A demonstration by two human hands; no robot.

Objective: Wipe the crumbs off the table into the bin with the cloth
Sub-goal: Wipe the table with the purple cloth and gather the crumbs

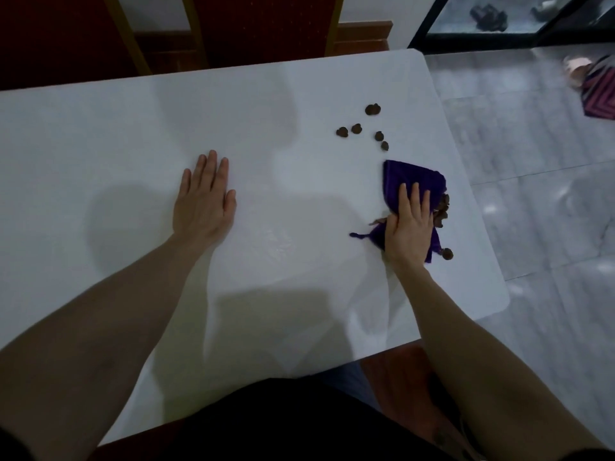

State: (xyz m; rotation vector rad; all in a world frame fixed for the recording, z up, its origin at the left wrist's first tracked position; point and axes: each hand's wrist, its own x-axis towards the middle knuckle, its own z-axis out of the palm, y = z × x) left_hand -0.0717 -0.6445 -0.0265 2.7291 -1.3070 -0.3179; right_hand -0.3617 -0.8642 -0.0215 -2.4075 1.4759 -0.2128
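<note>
A purple cloth (411, 181) lies on the white table (133, 134) near its right edge. My right hand (407, 224) presses flat on the cloth and grips it. A heap of brown crumbs (442, 209) sits bunched against the cloth's right side, and one crumb (447, 253) lies by its near corner. Several more crumbs (372, 109) are scattered farther back on the table, apart from the cloth. My left hand (204, 197) rests flat on the table's middle, fingers spread, holding nothing. No bin is in view.
The table's right edge (482, 227) drops to a grey tiled floor (532, 161). A red chair with a wooden frame (199, 28) stands behind the table. A striped pink item (599, 91) lies on the floor at the far right.
</note>
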